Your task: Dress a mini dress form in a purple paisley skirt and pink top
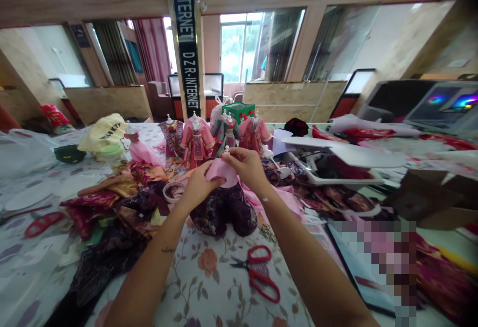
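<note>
Both hands meet at a small dress form whose white neck knob (226,150) pokes up between them. Pink cloth (221,171) covers the form's body. My left hand (201,181) is closed on that cloth from the left, its thumb lying across the front. On the other side, my right hand (244,163) pinches at the top edge beside the knob; its fingertips partly hide what they grip. Just below lies a dark patterned fabric bundle (224,211). Red-handled scissors (257,272) rest on the floral tablecloth (207,287) nearer to me.
Behind my hands stand several dressed miniature forms, one in a pink robe (196,140). A roll of tape (174,192) and crumpled fabrics (123,197) lie left. A second red scissors (44,224) is farther left. At right are a white tray (336,178) and a cardboard box (436,200).
</note>
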`<action>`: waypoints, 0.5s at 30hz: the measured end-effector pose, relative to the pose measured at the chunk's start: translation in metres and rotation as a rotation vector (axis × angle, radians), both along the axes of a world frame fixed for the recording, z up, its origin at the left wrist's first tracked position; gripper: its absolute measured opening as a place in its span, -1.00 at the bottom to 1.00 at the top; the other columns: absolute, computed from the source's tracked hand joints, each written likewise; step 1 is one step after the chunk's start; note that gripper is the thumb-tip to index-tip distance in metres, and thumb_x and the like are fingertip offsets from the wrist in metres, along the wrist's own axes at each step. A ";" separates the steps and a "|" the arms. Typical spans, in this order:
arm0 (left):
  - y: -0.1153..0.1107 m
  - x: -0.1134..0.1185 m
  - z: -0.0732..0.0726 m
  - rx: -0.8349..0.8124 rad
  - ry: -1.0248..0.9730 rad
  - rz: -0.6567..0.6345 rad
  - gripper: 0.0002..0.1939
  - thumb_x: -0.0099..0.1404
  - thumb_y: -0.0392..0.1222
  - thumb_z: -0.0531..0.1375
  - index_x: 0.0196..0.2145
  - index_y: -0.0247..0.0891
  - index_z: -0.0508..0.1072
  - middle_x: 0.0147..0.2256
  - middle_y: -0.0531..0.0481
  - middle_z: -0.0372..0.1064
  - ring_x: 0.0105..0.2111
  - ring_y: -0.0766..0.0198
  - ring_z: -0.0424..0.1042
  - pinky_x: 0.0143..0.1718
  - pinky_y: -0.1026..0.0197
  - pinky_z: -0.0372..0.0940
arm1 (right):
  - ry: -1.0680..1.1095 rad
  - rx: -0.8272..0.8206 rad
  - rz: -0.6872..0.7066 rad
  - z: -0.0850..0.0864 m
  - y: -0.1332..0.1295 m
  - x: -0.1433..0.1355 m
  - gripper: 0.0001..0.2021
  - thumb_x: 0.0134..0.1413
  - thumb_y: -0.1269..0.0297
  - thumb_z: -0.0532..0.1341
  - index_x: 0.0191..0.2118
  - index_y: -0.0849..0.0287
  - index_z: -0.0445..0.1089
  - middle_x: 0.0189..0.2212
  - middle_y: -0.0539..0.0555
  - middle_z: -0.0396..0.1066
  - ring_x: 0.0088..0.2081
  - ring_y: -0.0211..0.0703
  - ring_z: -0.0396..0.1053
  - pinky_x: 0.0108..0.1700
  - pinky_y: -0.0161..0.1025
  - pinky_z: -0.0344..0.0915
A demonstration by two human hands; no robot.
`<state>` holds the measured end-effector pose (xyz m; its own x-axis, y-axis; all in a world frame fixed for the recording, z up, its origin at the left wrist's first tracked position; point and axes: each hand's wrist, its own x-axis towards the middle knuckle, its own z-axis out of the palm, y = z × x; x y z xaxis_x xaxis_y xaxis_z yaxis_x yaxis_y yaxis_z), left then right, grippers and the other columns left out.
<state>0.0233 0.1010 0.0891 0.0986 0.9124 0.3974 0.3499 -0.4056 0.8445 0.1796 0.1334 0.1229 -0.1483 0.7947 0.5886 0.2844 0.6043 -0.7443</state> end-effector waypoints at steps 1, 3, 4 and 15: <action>-0.005 -0.003 0.000 0.003 -0.038 -0.052 -0.36 -0.04 -0.23 0.32 0.04 -0.25 0.32 -0.09 -0.08 0.40 -0.12 0.10 0.38 -0.07 0.13 0.24 | 0.029 -0.013 0.026 0.001 -0.005 0.001 -0.72 -0.07 0.11 0.24 -0.38 0.24 0.51 -0.47 0.04 0.46 -0.41 -0.20 0.32 -0.38 -0.32 0.21; -0.014 -0.012 0.003 -0.009 -0.148 -0.178 -0.21 -0.06 -0.21 0.36 0.13 -0.21 0.20 0.02 -0.15 0.31 -0.01 0.08 0.32 0.00 0.11 0.21 | 0.057 -0.049 0.075 0.008 -0.015 0.002 -0.73 -0.07 0.12 0.24 -0.40 0.25 0.51 -0.48 0.03 0.44 -0.42 -0.22 0.30 -0.40 -0.33 0.19; -0.018 -0.017 0.004 -0.016 -0.214 -0.219 -0.20 -0.04 -0.18 0.35 0.14 -0.20 0.17 0.04 -0.17 0.28 0.02 0.08 0.31 0.02 0.10 0.20 | 0.055 -0.068 0.103 0.013 -0.019 0.003 -0.74 -0.07 0.12 0.24 -0.42 0.26 0.50 -0.50 0.03 0.42 -0.44 -0.23 0.29 -0.42 -0.34 0.17; -0.021 -0.070 -0.012 -0.137 -0.534 0.185 -0.50 0.00 0.01 0.31 -0.15 -0.34 0.40 -0.30 -0.09 0.46 -0.29 0.20 0.46 -0.22 0.19 0.30 | -0.231 -0.195 0.556 0.090 -0.024 0.013 -0.84 -0.04 0.19 0.26 -0.43 0.16 0.50 -0.49 -0.02 0.41 -0.34 -0.22 0.33 -0.26 -0.28 0.24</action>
<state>-0.0463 0.0796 0.0774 -0.2491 0.9418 0.2258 -0.0838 -0.2532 0.9638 0.1929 0.1095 0.2125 -0.6758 0.6518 0.3441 0.1338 0.5676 -0.8123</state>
